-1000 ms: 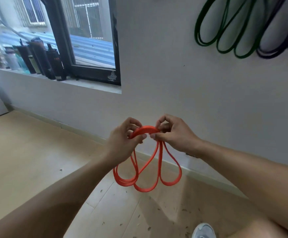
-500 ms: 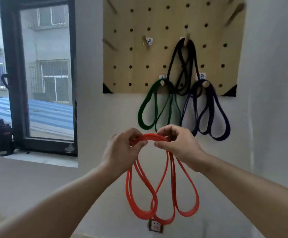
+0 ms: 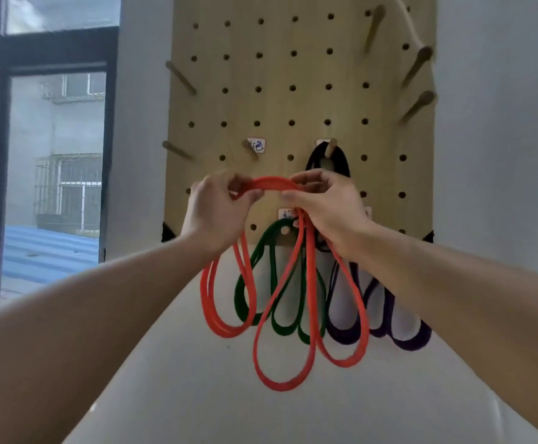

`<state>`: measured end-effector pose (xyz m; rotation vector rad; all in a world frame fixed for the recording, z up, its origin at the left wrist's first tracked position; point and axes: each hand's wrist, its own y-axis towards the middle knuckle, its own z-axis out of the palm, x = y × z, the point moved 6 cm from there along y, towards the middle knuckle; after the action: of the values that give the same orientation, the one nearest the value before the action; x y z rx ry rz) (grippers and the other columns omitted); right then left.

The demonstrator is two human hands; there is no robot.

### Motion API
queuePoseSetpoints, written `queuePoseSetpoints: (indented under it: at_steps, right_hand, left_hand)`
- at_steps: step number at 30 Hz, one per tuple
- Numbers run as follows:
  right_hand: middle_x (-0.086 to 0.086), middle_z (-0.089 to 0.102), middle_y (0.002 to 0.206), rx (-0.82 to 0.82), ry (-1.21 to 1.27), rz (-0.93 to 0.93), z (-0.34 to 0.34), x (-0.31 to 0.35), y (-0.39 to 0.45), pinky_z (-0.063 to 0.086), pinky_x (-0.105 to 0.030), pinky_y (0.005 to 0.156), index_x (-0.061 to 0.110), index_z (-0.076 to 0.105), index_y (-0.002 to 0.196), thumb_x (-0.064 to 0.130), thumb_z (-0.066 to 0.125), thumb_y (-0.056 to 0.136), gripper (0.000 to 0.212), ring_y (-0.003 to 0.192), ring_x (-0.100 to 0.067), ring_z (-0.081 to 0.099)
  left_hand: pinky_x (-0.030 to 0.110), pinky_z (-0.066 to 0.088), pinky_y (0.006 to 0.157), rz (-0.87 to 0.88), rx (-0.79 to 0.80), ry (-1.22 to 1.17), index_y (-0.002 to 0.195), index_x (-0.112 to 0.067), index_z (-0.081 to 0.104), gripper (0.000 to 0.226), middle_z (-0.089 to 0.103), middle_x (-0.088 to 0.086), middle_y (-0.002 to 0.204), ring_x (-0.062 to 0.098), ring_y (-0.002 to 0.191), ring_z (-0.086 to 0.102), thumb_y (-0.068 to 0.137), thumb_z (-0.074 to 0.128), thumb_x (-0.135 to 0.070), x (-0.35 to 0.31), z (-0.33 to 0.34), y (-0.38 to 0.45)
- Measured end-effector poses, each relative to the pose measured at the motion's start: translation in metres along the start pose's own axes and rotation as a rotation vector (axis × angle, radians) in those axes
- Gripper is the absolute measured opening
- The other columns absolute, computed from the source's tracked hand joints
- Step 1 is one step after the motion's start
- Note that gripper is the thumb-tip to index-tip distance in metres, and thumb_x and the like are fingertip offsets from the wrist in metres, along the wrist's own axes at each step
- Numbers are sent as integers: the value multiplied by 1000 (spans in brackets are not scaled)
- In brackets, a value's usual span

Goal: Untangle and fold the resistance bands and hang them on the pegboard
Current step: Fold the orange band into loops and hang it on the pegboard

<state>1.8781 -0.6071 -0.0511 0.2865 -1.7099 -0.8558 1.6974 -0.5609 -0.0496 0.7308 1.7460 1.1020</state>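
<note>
Ahead of you the wooden pegboard hangs on the white wall, with a dark-framed window off to its left. Three bands already hang there: a black band on a middle peg, a green band on a lower peg, and a purple band to its right, its peg hidden behind your right wrist. The green and purple loops dangle directly behind the band you carry. An empty labelled peg juts out just above your left hand.

Both your arms reach forward and up, hands level and close together in front of the lower pegboard. Your left hand and right hand each pinch the top of the folded orange band, fingers closed around it, a short arch of band bridging between them. Below hang three orange loops, side by side, clear of the wall.
</note>
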Motion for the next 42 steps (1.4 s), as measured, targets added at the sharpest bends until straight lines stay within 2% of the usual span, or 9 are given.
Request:
queuePoseSetpoints:
  at_steps: [6,13,17,21,25,32,37,39,42]
  right_hand:
    - [0,76,87,-143,75,-43,36,25,74,60,-23,60,25,68,96,18,86,83,23,71,-13,73]
    - [-4,77,86,-260,-3,-83,64,31,140,62,-27,56,19,71,88,10,84,82,17,63,-13,75]
    - [-5,76,86,-282,-108,-26,66,15,165,65,-33,66,18,72,81,10,84,80,15,76,-21,76]
    - [-7,76,91,-197,-192,48,64,-2,174,64,-35,72,16,71,82,13,84,82,14,81,-22,73]
    - [-4,62,82,161,-316,197,77,5,158,54,-27,67,12,64,87,18,67,98,13,72,-16,59]
    - [-14,61,65,196,-194,265,104,6,144,55,-25,42,-5,56,78,4,38,109,37,45,-19,60]
    - [-10,66,80,-74,-68,271,101,-19,157,56,-29,49,0,65,106,-1,53,100,13,62,-19,64]
    - [-12,73,97,-181,8,245,101,-32,162,62,-34,61,8,62,125,2,63,90,36,79,-25,72]
    - [-12,73,103,-205,161,165,103,-43,162,63,-47,85,19,54,106,1,69,90,29,94,-30,73]
  left_hand:
    - [39,58,90,-13,-77,-19,103,-29,71,12,70,-12,98,11,94,68,92,72,-30,21,-8,77]
    - [9,38,64,-62,-118,14,106,-21,72,11,63,-8,95,2,79,56,96,67,-20,51,8,135]
    - [21,54,70,-127,-65,-19,103,-21,74,9,63,-5,93,7,77,60,94,70,-19,72,27,151]
    - [20,56,65,-175,-39,-63,102,-23,71,11,58,-13,83,5,73,61,99,64,-15,93,48,151]
    - [18,51,57,-185,-45,-80,112,-21,72,16,59,-13,81,4,70,61,98,65,-19,99,51,150]
    - [27,50,77,-145,17,-27,118,-12,71,23,70,7,106,16,88,65,96,64,-9,99,48,147]
    - [34,61,77,-143,26,19,117,-20,71,27,70,1,108,19,87,69,93,70,-10,104,44,146]
    - [38,62,76,-136,34,40,121,-20,70,32,68,2,111,21,87,68,93,67,-5,104,45,143]
    - [39,62,79,-127,31,53,123,-20,69,36,64,1,105,21,88,67,93,65,-1,102,45,140]
